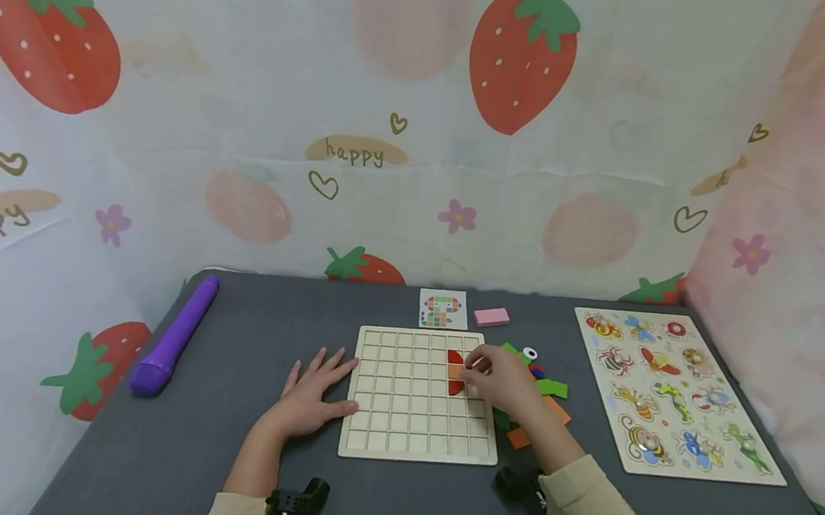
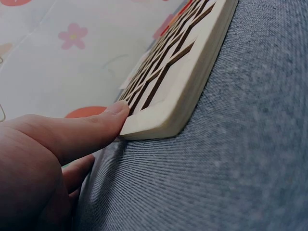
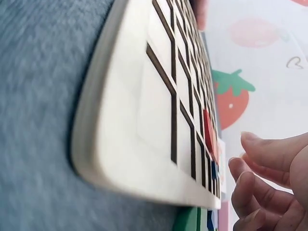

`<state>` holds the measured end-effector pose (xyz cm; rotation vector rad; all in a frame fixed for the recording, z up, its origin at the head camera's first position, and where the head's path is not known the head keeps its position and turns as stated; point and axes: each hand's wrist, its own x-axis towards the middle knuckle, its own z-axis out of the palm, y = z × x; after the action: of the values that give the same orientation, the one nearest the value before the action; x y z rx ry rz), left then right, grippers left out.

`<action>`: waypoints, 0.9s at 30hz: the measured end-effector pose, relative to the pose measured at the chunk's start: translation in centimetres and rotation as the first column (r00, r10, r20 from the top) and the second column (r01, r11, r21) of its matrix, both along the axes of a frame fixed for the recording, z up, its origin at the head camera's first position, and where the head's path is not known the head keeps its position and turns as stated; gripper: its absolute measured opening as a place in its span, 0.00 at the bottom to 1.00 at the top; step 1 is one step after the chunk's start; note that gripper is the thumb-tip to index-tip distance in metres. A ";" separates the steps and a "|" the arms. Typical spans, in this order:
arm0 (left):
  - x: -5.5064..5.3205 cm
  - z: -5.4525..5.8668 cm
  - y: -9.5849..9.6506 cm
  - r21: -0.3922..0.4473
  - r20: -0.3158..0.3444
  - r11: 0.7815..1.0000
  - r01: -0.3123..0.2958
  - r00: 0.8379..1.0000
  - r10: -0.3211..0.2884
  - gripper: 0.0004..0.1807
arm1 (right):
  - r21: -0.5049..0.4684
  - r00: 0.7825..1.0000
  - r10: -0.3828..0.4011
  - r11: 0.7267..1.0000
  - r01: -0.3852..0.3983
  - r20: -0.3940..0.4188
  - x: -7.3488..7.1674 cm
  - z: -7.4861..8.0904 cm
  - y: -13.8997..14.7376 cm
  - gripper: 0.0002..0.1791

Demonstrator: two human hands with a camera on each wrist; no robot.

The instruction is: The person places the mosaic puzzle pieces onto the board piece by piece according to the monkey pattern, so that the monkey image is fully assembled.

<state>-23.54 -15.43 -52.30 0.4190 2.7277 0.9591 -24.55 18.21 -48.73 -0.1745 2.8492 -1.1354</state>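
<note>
A pale wooden grid board (image 1: 412,454) lies flat in front of the person. My left hand (image 1: 311,397) rests at its left side with fingers spread; in the left wrist view the thumb (image 2: 96,127) touches the rim. My right hand (image 1: 501,380) hovers over the right columns, fingers bent and nothing visible between thumb and fingertips. Under it, two red pieces (image 1: 455,388) and an orange square (image 1: 454,371) sit in one column. The right wrist view shows a small blue piece (image 3: 214,170) on the grid, with the fingertips apart from it.
Green (image 1: 552,388), orange (image 1: 518,438) and other loose pieces lie right of the board, partly behind the right arm. Behind the board are a pattern card (image 1: 444,300) and a pink block (image 1: 492,317). An insect puzzle board (image 1: 705,468) lies right, a purple microphone-shaped object (image 1: 177,334) left.
</note>
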 end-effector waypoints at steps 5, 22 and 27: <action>-0.1 -0.3 -0.1 -0.008 -0.006 1.000 -0.003 1.000 0.003 0.44 | 0.036 0.999 -0.015 0.999 0.016 -0.031 -0.1 0.2 0.9 0.11; -0.1 -0.3 -0.1 0.000 -0.008 1.000 -0.002 1.000 0.002 0.43 | 0.012 0.997 -0.072 0.997 0.073 -0.029 -0.3 0.5 4.4 0.14; 0.0 -0.2 -0.1 0.008 -0.003 1.000 0.004 1.000 -0.004 0.43 | 0.022 0.998 -0.060 0.998 0.061 -0.022 0.2 0.2 5.0 0.12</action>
<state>-23.57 -15.51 -52.47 0.4284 2.7256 0.9698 -24.39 23.22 -48.50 -0.1006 2.9038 -1.1175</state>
